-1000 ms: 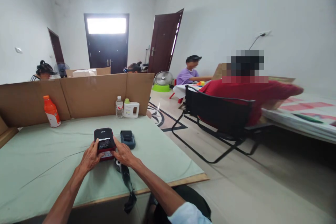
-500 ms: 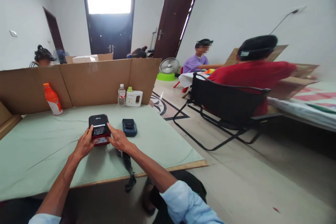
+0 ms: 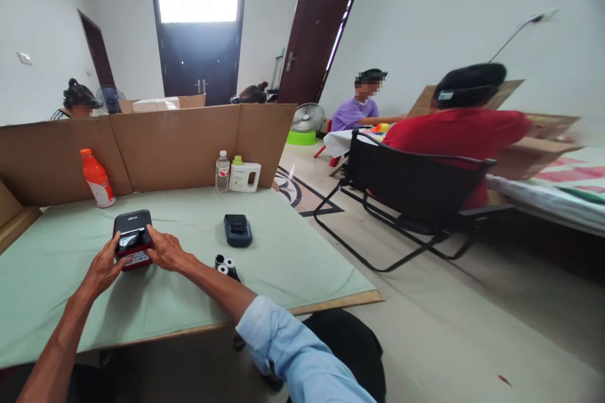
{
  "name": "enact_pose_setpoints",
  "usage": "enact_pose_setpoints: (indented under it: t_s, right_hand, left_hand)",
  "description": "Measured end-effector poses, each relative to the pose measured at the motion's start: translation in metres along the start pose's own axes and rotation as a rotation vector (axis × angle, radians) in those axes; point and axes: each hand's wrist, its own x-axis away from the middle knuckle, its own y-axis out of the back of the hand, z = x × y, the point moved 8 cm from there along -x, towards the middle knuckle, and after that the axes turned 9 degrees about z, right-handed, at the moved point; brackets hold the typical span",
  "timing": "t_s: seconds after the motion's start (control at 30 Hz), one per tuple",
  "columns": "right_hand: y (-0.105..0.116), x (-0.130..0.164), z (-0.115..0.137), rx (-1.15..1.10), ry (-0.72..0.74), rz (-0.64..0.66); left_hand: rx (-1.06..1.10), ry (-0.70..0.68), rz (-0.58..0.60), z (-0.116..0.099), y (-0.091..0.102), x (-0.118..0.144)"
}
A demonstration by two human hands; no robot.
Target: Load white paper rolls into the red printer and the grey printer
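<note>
Head view: my left hand (image 3: 103, 269) and right hand (image 3: 165, 250) clamp the printer (image 3: 132, 238) on the green table (image 3: 283, 252). My fingers hide its front edge. Cardboard screen (image 3: 174, 145) behind; white walls.

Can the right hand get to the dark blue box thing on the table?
Probably yes. The right hand rests on the small black and red device, and the dark blue box lies just beyond it on the green table cover, with bare cover between them.
</note>
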Motion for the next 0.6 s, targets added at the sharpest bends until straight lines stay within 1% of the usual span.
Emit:
enact_pose_setpoints:
  t_s: [0.07,0.17,0.23,0.33,0.4,0.47,0.53,0.6]
  right_hand:
    - [-0.009,-0.008,0.004,-0.017,0.011,0.024]
    - [-0.02,-0.013,0.008,-0.021,0.022,0.061]
    - [-0.024,-0.014,0.009,-0.019,0.047,0.058]
    - [-0.021,-0.01,0.011,-0.029,0.104,0.059]
    - [-0.015,-0.005,0.012,-0.035,0.135,0.068]
    - [-0.003,0.004,0.011,-0.039,0.173,0.052]
    - [0.013,0.016,0.007,-0.043,0.216,0.011]
    - [0.031,0.03,-0.003,-0.044,0.239,-0.063]
  left_hand:
    - [0.004,0.014,0.01,0.013,0.001,0.002]
    - [0.026,0.013,0.017,0.026,-0.002,0.006]
    - [0.04,0.022,0.006,0.031,-0.005,0.008]
    - [0.027,0.033,-0.031,0.03,-0.007,0.012]
    - [-0.004,0.027,-0.066,0.027,-0.005,0.015]
    - [-0.041,0.026,-0.093,0.026,-0.004,0.017]
    - [-0.074,0.028,-0.095,0.026,-0.004,0.018]
    - [-0.102,0.036,-0.08,0.025,-0.004,0.018]
